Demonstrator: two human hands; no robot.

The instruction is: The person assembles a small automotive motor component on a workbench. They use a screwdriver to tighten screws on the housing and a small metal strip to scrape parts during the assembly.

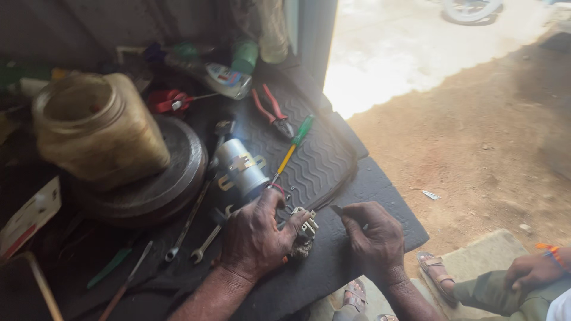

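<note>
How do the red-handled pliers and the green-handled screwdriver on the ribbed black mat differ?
The red-handled pliers have two spread handles; the green-handled screwdriver is one straight tool with a yellow shaft. The pliers lie farther from the hands; the screwdriver's tip reaches down near the left hand. Both lie flat on the ribbed black mat.

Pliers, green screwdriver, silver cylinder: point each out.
Pliers (275, 114): head view, on the red handles near the pivot.
Green screwdriver (302, 131): head view, on the green handle.
Silver cylinder (241, 167): head view, on its side wall.

Your left hand (256, 238) hides most of the small part (306, 229) it grips; the tool tip (336, 209) in your right hand (375, 241) is too small to tell.
</note>
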